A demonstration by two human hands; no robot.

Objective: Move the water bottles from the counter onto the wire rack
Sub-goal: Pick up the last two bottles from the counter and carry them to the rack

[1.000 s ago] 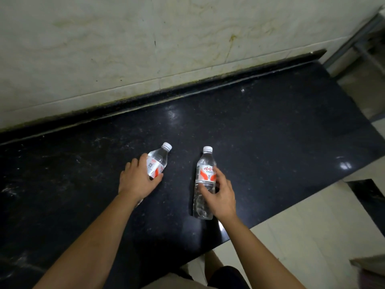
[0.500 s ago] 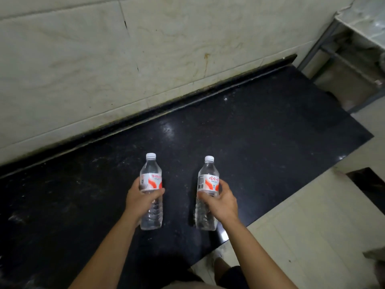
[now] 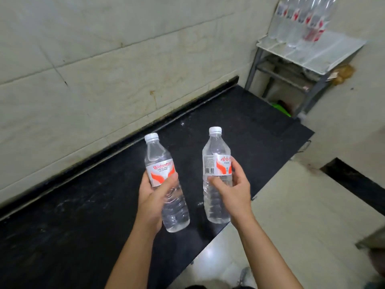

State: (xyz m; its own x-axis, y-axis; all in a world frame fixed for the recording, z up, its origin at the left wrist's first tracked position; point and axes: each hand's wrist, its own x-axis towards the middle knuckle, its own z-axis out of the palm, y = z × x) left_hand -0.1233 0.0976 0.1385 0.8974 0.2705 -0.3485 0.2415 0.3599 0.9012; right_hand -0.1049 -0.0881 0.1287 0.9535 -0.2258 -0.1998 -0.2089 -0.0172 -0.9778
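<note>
left hand wraps bottle | right hand wraps second bottle | above counter edge

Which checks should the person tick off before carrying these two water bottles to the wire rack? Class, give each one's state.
1. Grip of left hand on left bottle, at its label: ok.
2. Grip of right hand on right bottle, at its middle: ok.
3. Lids on, left cap and right cap: ok.
4. Both bottles off the counter: ok.
5. Bare space on the wire rack, top shelf, before the stored bottles: ok.
6. Rack steady under more weight: cannot tell.
</note>
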